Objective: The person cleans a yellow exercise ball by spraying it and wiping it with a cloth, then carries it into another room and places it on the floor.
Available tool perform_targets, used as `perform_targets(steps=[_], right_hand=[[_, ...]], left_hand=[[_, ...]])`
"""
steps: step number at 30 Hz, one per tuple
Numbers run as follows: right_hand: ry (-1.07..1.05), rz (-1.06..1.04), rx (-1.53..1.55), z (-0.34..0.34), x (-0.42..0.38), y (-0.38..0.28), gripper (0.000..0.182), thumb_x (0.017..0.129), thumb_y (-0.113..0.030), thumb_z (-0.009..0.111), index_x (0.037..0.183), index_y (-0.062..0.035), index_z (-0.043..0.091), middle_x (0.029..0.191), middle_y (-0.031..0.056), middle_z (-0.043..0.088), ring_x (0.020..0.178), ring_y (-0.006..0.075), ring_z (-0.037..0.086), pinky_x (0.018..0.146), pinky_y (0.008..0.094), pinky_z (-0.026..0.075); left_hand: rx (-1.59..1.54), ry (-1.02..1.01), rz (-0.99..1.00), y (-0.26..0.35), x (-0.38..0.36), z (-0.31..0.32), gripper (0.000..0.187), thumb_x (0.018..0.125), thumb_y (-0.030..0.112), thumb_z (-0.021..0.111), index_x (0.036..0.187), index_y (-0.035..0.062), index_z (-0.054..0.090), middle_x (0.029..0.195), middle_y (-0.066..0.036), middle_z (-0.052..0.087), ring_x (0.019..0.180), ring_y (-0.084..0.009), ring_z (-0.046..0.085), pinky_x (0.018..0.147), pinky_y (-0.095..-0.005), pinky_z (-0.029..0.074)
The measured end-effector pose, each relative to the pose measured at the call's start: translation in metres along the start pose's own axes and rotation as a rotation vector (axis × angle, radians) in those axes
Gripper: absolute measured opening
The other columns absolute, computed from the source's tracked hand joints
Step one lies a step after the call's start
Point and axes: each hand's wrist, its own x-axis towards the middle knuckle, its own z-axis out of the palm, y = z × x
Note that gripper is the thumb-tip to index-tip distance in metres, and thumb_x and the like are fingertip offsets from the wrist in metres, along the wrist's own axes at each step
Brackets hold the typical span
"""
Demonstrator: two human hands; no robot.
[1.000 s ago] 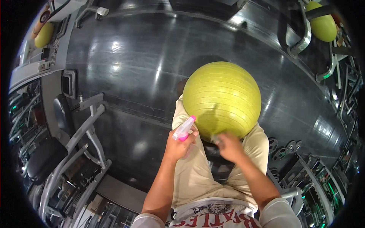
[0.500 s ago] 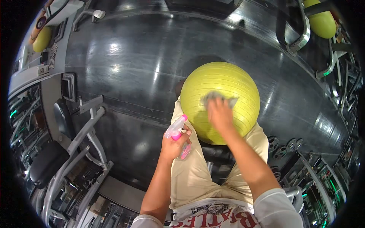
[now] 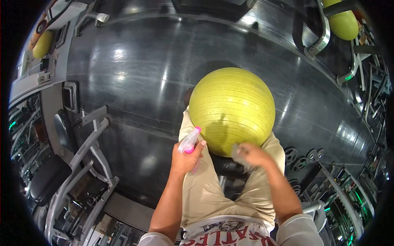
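A large yellow-green exercise ball [image 3: 232,104] sits in front of me, between my knees. My left hand [image 3: 185,158] is wrapped round a spray bottle [image 3: 189,140] with a clear head and a pink nozzle and collar, held upright beside the ball's lower left side; the palm and fingers hide most of the bottle's body. My right hand [image 3: 255,154] is closed on a grey cloth [image 3: 240,155], close to the ball's near lower edge and over the gap between my thighs. Hand and cloth are smeared by motion.
At the left stands an exercise machine with a black padded seat [image 3: 51,179] and grey frame. Weight plates [image 3: 299,160] are racked to my right. Another yellow-green ball [image 3: 344,24] lies at the upper right among metal frames. Dark, shiny flooring [image 3: 135,74] surrounds the ball.
My right hand has pulled the cloth from the ball's upper face down toward me, to its near edge. My left hand still holds the spray bottle in about the same place.
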Motion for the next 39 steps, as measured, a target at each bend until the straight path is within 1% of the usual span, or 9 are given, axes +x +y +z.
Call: perform_targets(steps=[2, 5, 9, 13, 15, 23, 30, 35, 39], right_hand=[[0.178, 0.153, 0.15, -0.078, -0.005, -0.049, 0.042, 0.103, -0.043, 0.06, 0.125, -0.0084, 0.067, 0.118, 0.0161, 0.07, 0.107, 0.0293, 0.067, 0.093, 0.0423, 0.052], [0.484, -0.135, 0.352, -0.151, 0.048, -0.036, 0.032, 0.106, -0.037, 0.057, 0.118, -0.0082, 0.066, 0.099, 0.0109, 0.071, 0.093, 0.0199, 0.066, 0.084, 0.0355, 0.052], [1.005, -0.207, -0.04, -0.191, 0.151, -0.028, 0.04, 0.103, -0.037, 0.058, 0.13, -0.0074, 0.062, 0.123, 0.0262, 0.067, 0.115, 0.0447, 0.064, 0.097, 0.048, 0.051], [0.787, -0.146, -0.032, -0.133, 0.188, -0.081, 0.035, 0.102, -0.034, 0.058, 0.125, -0.0093, 0.068, 0.123, 0.0217, 0.069, 0.112, 0.0434, 0.065, 0.098, 0.0486, 0.053], [0.894, -0.318, -0.588, -0.072, 0.205, -0.088, 0.03, 0.1, -0.028, 0.06, 0.124, -0.0124, 0.07, 0.119, 0.0174, 0.071, 0.112, 0.0422, 0.064, 0.095, 0.049, 0.054], [0.436, -0.538, -0.758, 0.105, 0.067, -0.057, 0.028, 0.091, -0.021, 0.057, 0.113, -0.0119, 0.071, 0.111, 0.0076, 0.068, 0.109, 0.0325, 0.06, 0.08, 0.0425, 0.054], [0.098, -0.357, -0.675, 0.024, 0.054, -0.126, 0.025, 0.096, -0.025, 0.058, 0.112, -0.0089, 0.069, 0.103, 0.0148, 0.067, 0.097, 0.0355, 0.064, 0.076, 0.0504, 0.055], [0.798, -0.48, -0.562, -0.091, 0.141, -0.18, 0.024, 0.099, -0.025, 0.061, 0.119, -0.0119, 0.066, 0.111, 0.0151, 0.064, 0.105, 0.0366, 0.063, 0.089, 0.0511, 0.055], [0.538, -0.325, -0.734, -0.095, 0.228, -0.163, 0.03, 0.1, -0.022, 0.057, 0.129, -0.0165, 0.067, 0.131, 0.0096, 0.062, 0.12, 0.0348, 0.059, 0.099, 0.0509, 0.053]], left_hand=[[-0.012, 0.031, -0.01, 0.005, 0.001, 0.005, 0.024, 0.091, 0.02, 0.079, 0.098, -0.0002, 0.069, 0.072, -0.006, 0.069, 0.059, -0.0139, 0.068, 0.058, -0.0319, 0.053], [-0.02, 0.057, -0.012, 0.004, 0.002, 0.006, 0.025, 0.091, 0.021, 0.079, 0.101, -0.0004, 0.069, 0.072, -0.006, 0.069, 0.06, -0.0139, 0.068, 0.059, -0.0318, 0.054], [-0.151, 0.081, -0.006, -0.01, 0.002, 0.001, 0.029, 0.092, 0.018, 0.078, 0.112, -0.0004, 0.068, 0.077, -0.006, 0.07, 0.063, -0.0129, 0.069, 0.063, -0.031, 0.054], [-0.251, 0.088, 0.028, -0.015, 0.004, -0.004, 0.033, 0.093, 0.014, 0.075, 0.122, -0.0003, 0.065, 0.08, -0.006, 0.071, 0.064, -0.0132, 0.068, 0.064, -0.0306, 0.054], [-0.264, 0.081, 0.01, -0.015, 0.006, -0.004, 0.033, 0.094, 0.013, 0.074, 0.123, -0.0007, 0.064, 0.081, -0.006, 0.07, 0.065, -0.0138, 0.068, 0.063, -0.0313, 0.055], [-0.364, 0.076, 0.001, -0.019, 0.006, -0.02, 0.024, 0.094, 0.005, 0.071, 0.116, -0.0021, 0.064, 0.089, -0.005, 0.068, 0.066, -0.0146, 0.068, 0.061, -0.0326, 0.055], [-0.493, 0.066, 0.004, -0.039, 0.002, -0.029, 0.023, 0.093, 0.0, 0.069, 0.116, -0.0023, 0.062, 0.096, -0.007, 0.065, 0.067, -0.0169, 0.069, 0.061, -0.0338, 0.057], [-0.513, 0.085, -0.016, -0.038, 0.004, -0.027, 0.024, 0.093, 0.0, 0.069, 0.116, -0.0011, 0.063, 0.091, -0.006, 0.066, 0.066, -0.0163, 0.068, 0.06, -0.0346, 0.057], [-0.392, 0.098, -0.033, -0.027, -0.004, -0.026, 0.016, 0.092, 0.003, 0.073, 0.106, -0.0017, 0.068, 0.081, -0.006, 0.069, 0.067, -0.0138, 0.07, 0.064, -0.0328, 0.057]])
